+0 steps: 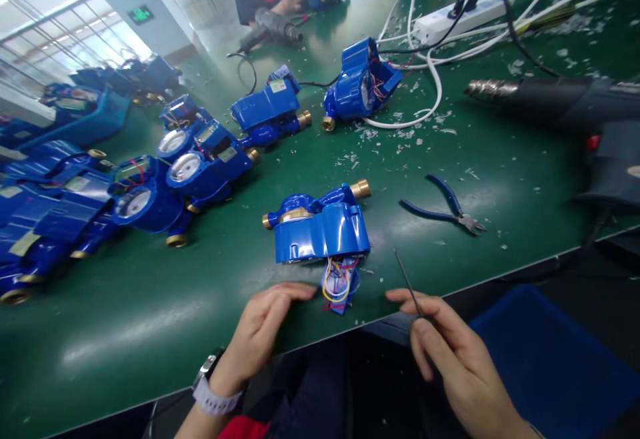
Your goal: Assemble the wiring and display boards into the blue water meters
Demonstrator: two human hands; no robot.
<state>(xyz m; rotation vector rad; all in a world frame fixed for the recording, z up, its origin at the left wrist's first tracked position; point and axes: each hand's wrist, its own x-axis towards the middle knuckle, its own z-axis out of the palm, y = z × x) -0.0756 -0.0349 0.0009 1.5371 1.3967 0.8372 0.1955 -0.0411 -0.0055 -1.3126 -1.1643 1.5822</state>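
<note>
The right hand (447, 342) pinched a thin rod (406, 278), rear end hidden; beyond that grip, leftward, lay a blue meter (323, 232), underside hidden, near the left hand (264, 322), its fingers loosely uncurled

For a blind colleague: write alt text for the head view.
A person's right hand holds a thin rod at a green table; the left hand is beside the exposed wires of a blue meter. Cutting pliers and a heat gun lie at right; more blue meters crowd the left.
</note>
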